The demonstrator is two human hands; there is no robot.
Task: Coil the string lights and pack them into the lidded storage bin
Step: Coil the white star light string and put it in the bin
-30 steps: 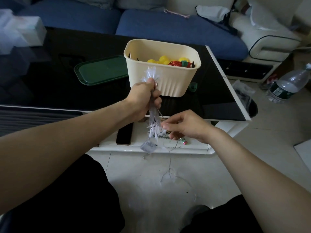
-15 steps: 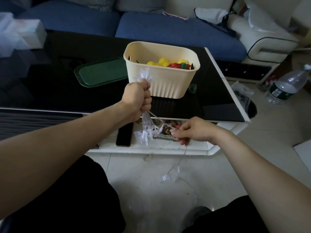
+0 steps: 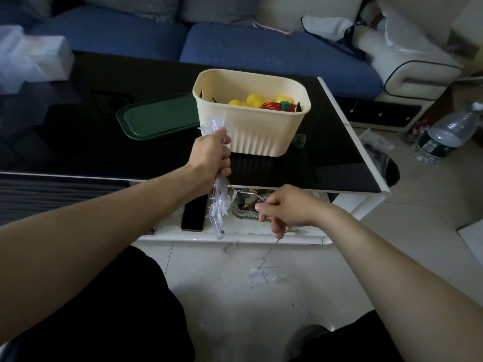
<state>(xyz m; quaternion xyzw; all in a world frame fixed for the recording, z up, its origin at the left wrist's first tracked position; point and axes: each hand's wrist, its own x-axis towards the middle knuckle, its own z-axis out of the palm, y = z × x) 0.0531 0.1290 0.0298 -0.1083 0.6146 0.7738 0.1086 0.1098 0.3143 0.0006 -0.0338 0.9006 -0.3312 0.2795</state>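
1. Head view: left hand has a tight grip round the bundled lights, fist upright, star bulbs poking out above and below so the coil can't spring loose.
2. Right hand pinches the loose wire, drawn out sideways to feed the next loop; the tail trails to the floor.
3. Bin waits open on the desk, lid set beside it.

Blue sofa behind black table (floor seemingly tiled).
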